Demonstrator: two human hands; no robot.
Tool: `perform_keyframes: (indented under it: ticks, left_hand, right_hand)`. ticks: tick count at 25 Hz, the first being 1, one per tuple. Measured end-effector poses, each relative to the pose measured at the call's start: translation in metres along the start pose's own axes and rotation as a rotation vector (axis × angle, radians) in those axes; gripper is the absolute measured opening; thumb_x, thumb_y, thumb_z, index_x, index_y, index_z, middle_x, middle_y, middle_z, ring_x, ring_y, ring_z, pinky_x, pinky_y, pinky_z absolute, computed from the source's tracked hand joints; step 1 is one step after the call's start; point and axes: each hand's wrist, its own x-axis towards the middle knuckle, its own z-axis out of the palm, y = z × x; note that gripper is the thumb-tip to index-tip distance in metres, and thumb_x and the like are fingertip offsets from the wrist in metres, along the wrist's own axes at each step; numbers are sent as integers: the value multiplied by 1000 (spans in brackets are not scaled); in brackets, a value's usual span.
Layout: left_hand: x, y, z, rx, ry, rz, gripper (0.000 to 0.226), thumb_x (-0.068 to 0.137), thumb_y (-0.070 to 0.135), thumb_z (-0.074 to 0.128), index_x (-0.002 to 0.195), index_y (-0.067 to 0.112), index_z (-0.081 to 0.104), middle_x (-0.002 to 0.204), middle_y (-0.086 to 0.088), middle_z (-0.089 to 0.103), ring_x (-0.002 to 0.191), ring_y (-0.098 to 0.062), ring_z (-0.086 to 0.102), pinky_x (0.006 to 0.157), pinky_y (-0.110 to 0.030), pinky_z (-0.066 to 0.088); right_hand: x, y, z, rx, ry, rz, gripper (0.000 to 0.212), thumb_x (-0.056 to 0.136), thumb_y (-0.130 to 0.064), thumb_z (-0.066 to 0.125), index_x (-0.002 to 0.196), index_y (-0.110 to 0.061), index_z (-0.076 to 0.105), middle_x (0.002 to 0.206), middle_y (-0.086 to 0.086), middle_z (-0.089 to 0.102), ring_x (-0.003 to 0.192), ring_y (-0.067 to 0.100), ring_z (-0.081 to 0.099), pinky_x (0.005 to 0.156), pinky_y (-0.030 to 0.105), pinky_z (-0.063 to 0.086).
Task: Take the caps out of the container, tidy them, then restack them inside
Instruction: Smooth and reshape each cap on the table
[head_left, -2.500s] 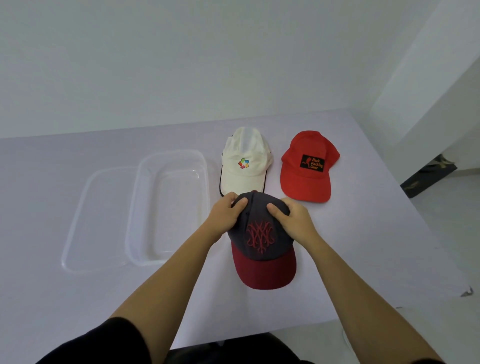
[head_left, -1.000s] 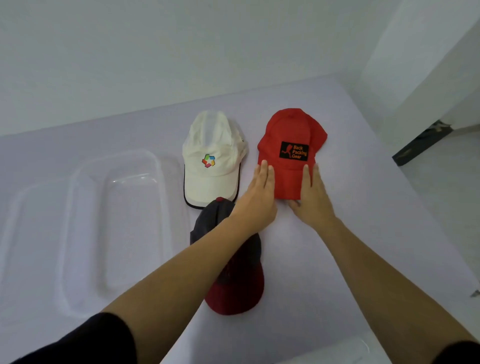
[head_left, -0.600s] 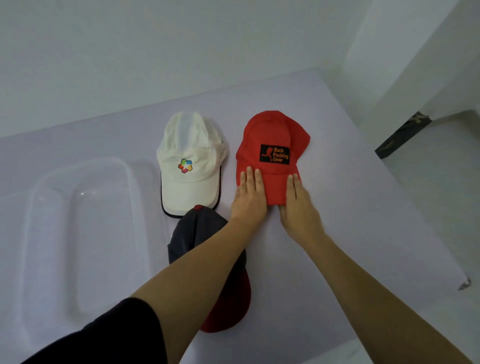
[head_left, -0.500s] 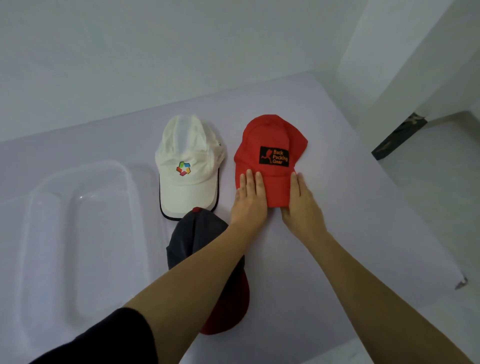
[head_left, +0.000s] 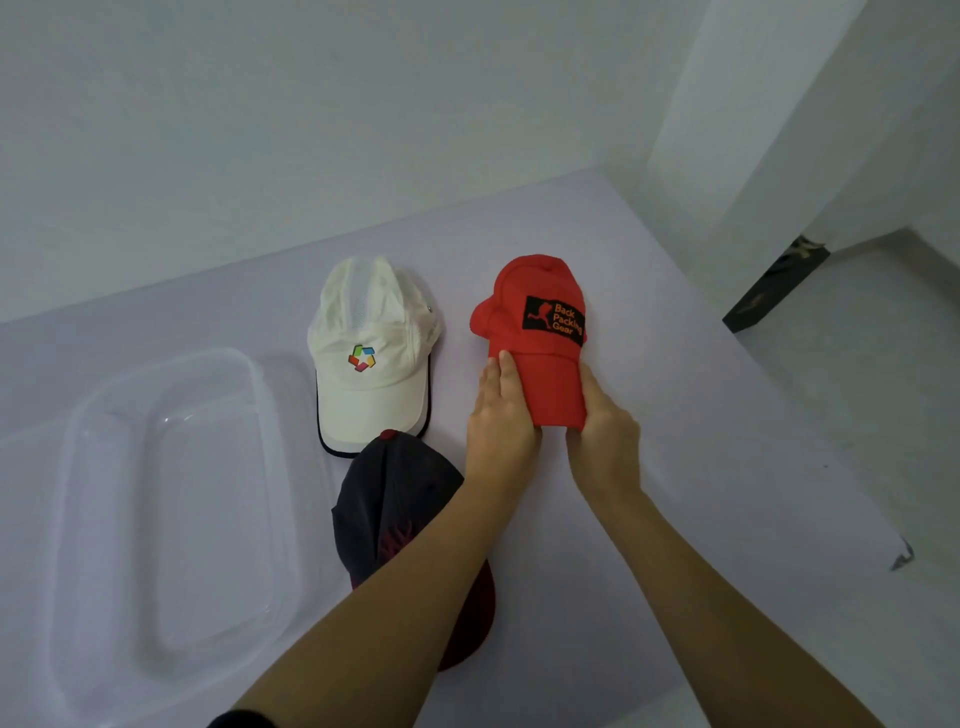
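On the far right part of the table (head_left: 701, 467), the red cap (head_left: 537, 348) sits w/ its brim (head_left: 553, 395) caught between both hands. The left hand (head_left: 501, 415) clasps the brim's left edge, fingers laid along it, thumb hidden. The right hand (head_left: 602, 431) wraps the right edge, fingers curled round & under. Both are grasping the cap, and the brim looks squeezed narrow into a curve. Can't tell if the crown is off the table or just tipped up.

Step in hand, prob.: tidying this cap, i.e. shaping the brim & squaring it up. To do it well:
- Press evenly from both sides so the curve comes out symmetric, no crease down the middle.
- Go easy, since the fabric crown is soft and looks dented on its left side. Smooth that before stacking.
- Lift by the brim, not the crown.

Orientation: brim points toward the person, crown away toward the wall, black patch (head_left: 553, 319) facing up. Long axis runs near-to-far, leaning slightly right at the near end.

The white cap (head_left: 371, 353) lies just left, apart from it, brim also toward the person. The dark cap (head_left: 400, 499) is nearer, partly under the left forearm. The clear container (head_left: 208, 519) stands well left w/ nothing in it, so restacking is not yet begun.
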Motion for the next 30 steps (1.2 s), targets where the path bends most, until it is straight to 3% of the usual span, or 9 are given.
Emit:
perform_keyframes:
  ticks: [3, 8, 11, 13, 18, 20, 24, 27, 30]
  left_hand:
    - [-9, 6, 1, -114, 79, -10, 59, 96, 12, 42, 148, 6, 15, 152, -16, 30, 128, -33, 44, 101, -43, 39]
    - [-17, 2, -1, -91, 133, 37, 67, 92, -2, 41, 149, 4, 6, 157, -15, 16, 139, -34, 29, 109, -48, 34]
    - [-23, 0, -1, -113, 147, 24, 71, 90, -5, 40, 149, 8, 2, 157, -14, 15, 140, -32, 28, 109, -49, 34]
    - [-21, -6, -1, -159, 154, 29, 69, 93, 5, 44, 150, 9, 5, 152, -18, 28, 133, -34, 39, 103, -51, 40]
    - [-18, 8, -6, -377, 188, -94, 55, 94, 16, 45, 145, 11, 28, 117, -12, 61, 96, -25, 60, 88, -45, 51]
    - [-28, 17, -7, -558, 186, -130, 53, 90, 14, 48, 142, 13, 37, 107, -8, 65, 92, -23, 61, 87, -39, 52]
    - [-26, 3, -14, -437, 154, -122, 55, 90, 15, 48, 142, 10, 33, 114, -20, 61, 98, -36, 61, 84, -42, 52]
    - [-25, 4, -17, -200, 135, -19, 69, 90, 12, 51, 148, 7, 15, 136, -22, 46, 112, -36, 56, 89, -49, 50]
    - [-29, 11, -14, -179, 137, 3, 71, 90, 10, 49, 149, 7, 9, 147, -19, 34, 124, -36, 47, 96, -52, 45]
  right_hand:
    - [-9, -13, -1, 96, 59, 29, 53, 89, -2, 50, 140, -9, 39, 101, 17, 69, 80, 30, 65, 78, 40, 55]
    - [5, -1, -24, -40, 75, -158, 52, 90, -6, 56, 139, -2, 39, 130, 19, 56, 113, 32, 59, 93, 46, 51]
    - [14, 0, -32, -194, 56, -254, 55, 86, 4, 58, 136, 7, 37, 130, 28, 53, 111, 42, 59, 85, 53, 53]
    - [11, 0, -36, -197, 94, -299, 51, 85, 2, 57, 133, 8, 41, 125, 28, 57, 106, 42, 62, 82, 53, 55]
    - [-4, -21, -32, 233, 152, -51, 42, 88, -19, 50, 128, -7, 53, 111, 10, 68, 95, 21, 66, 85, 37, 55]
    - [-9, -37, -26, 385, 155, 9, 42, 87, -26, 53, 125, -8, 58, 107, 7, 70, 92, 18, 67, 83, 32, 56]
    - [-6, -27, -37, 186, 141, -109, 41, 88, -16, 52, 127, -6, 55, 110, 10, 69, 93, 23, 67, 83, 29, 54]
    - [-2, -16, -41, -128, 147, -219, 48, 85, -4, 50, 132, 7, 45, 124, 25, 59, 107, 38, 62, 86, 47, 54]
    - [-7, -24, -38, -97, 140, -196, 46, 85, -10, 51, 130, 3, 49, 120, 22, 63, 103, 36, 65, 84, 44, 55]
